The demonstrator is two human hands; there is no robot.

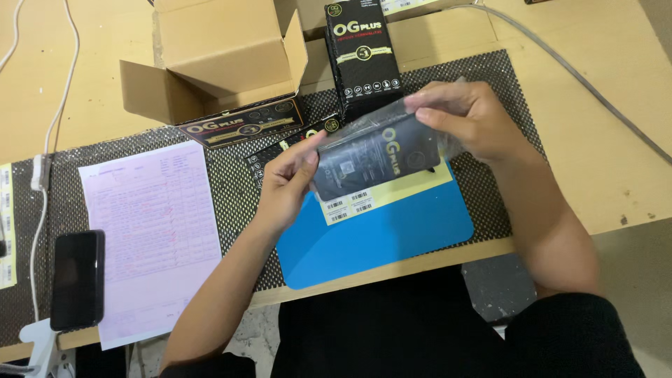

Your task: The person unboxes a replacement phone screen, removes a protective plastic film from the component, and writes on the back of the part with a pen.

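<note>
Wooden surface [616, 126] with a black mesh mat [231, 189] laid across it, seen from above. On the mat's near middle lies a blue pad [392, 241] bearing a yellow sheet of barcode labels [350, 205]; at left lie a pink form [150, 231] and a dark phone [77, 278]. At far left stands an open cardboard carton [217, 52] with a flat black box [241, 122] at its foot; a second black box [362, 52] stands upright at far centre. Both hands hold a dark flat pack in a clear plastic sleeve [374, 155] just above the blue pad: the left hand [287, 183] pinches its left edge, the right hand [469, 119] grips the sleeve's far right end. By appearance the pack is out of the carton and in hand, still sleeved; one label sheet is unused, and two boxes remain unhandled on the mat.
</note>
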